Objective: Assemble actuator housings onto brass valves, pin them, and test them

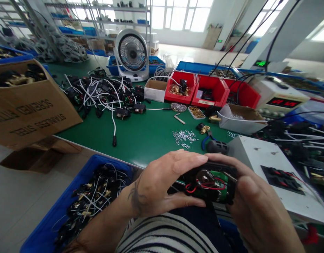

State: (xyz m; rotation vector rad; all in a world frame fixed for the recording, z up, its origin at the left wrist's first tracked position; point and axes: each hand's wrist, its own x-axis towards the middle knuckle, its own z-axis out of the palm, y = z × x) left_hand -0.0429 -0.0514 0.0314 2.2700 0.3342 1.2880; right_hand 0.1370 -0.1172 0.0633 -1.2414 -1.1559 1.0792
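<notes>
Between my two hands is a black housing (217,184) with its inside facing me; a green circuit board, a round metal part and red wires show in it. My left hand (172,182) grips it from the left, thumb below and fingers along the top edge. From the right, my right hand (253,196) is closed around the other end, its fingertips partly hidden behind the housing. Just beyond my hands lie a small pile of silver wire clips (185,137), blue-handled pliers (206,140) and a brass fitting with a black part (203,128).
A heap of black units with white cables (104,89) covers the back left. Red bins (180,86), a white fan (132,52) and a power supply (280,95) stand behind. At right is a grey metal box (259,154). A blue crate (93,203) and a cardboard box (32,109) are left.
</notes>
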